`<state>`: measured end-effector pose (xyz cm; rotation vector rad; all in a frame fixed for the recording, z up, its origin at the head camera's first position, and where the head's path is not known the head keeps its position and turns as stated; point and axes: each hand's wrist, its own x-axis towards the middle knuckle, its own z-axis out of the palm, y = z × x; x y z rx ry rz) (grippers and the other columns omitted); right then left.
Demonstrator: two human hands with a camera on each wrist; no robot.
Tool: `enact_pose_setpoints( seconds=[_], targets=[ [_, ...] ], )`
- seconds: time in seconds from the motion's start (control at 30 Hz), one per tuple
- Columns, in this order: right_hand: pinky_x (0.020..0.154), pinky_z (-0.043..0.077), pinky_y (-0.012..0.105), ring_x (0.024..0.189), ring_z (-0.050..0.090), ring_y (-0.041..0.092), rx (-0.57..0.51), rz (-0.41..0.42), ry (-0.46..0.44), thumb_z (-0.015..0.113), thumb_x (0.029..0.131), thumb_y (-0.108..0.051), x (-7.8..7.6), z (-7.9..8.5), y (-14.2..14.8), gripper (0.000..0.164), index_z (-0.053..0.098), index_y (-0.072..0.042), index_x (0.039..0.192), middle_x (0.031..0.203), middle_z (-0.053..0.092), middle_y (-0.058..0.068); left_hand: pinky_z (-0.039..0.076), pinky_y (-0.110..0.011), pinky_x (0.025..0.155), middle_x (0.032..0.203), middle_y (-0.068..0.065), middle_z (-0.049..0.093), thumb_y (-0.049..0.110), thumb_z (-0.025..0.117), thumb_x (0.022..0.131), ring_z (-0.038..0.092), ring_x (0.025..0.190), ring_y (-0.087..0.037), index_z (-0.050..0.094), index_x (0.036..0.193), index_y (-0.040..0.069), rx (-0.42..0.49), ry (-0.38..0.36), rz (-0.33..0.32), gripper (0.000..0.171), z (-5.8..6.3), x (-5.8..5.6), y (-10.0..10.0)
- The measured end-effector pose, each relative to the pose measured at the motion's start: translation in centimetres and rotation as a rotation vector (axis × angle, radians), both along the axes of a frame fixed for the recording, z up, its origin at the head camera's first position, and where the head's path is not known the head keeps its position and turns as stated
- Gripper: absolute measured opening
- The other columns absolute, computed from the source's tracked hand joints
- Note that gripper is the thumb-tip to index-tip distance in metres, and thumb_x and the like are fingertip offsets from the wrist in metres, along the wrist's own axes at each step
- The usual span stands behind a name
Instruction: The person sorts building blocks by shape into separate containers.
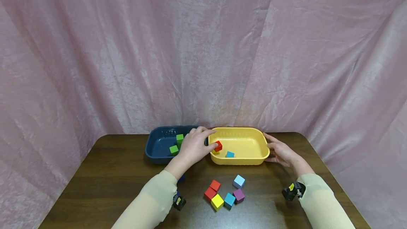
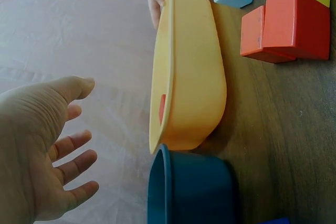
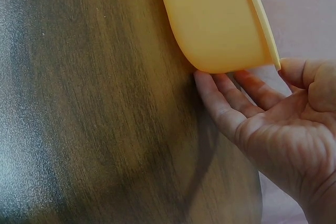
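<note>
My left hand (image 1: 196, 144) hovers over the left end of the yellow tray (image 1: 239, 162), fingers spread and nothing between them in the left wrist view. A red cube (image 1: 218, 146) is inside that end, beside the thumb tip in the head view. A light blue cube (image 1: 230, 154) lies farther along in the same tray. At the tray's right end, my right hand (image 1: 282, 152) touches the outer wall with extended fingertips, its thumb at the rim. The dark blue tray (image 1: 155, 159) holds green cubes (image 1: 173, 150) and is partly hidden by my left hand.
In front of the trays on the wooden table (image 1: 105, 183) lie two red cubes (image 1: 210, 194), a yellow cube (image 1: 217, 202), a blue cube (image 1: 229, 200), a purple cube (image 1: 239, 196) and a pale blue cube (image 1: 239, 181). My left wrist partly hides dark blue pieces (image 1: 182, 178). A pink curtain (image 1: 190, 52) hangs behind.
</note>
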<state>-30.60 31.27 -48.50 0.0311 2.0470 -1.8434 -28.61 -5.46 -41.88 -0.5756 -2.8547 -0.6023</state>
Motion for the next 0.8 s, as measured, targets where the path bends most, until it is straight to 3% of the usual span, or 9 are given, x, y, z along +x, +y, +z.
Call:
enact_pose_setpoints(
  seconds=[0.8],
  targets=[
    [0.098,0.05,0.059,0.125,0.055,0.036,-0.007,-0.002,-0.009,0.037,0.107,-0.01,0.1,0.2,-0.1,0.068,0.006,-0.022,0.166,0.158,0.025,0.03,0.051,-0.045,0.091,0.128,0.001,0.061,0.052,0.073,0.092,0.054,0.114,-0.024,0.065,0.14,0.032,0.073,0.06,-0.029,0.053,1.5,2.3,-2.7]
  ],
)
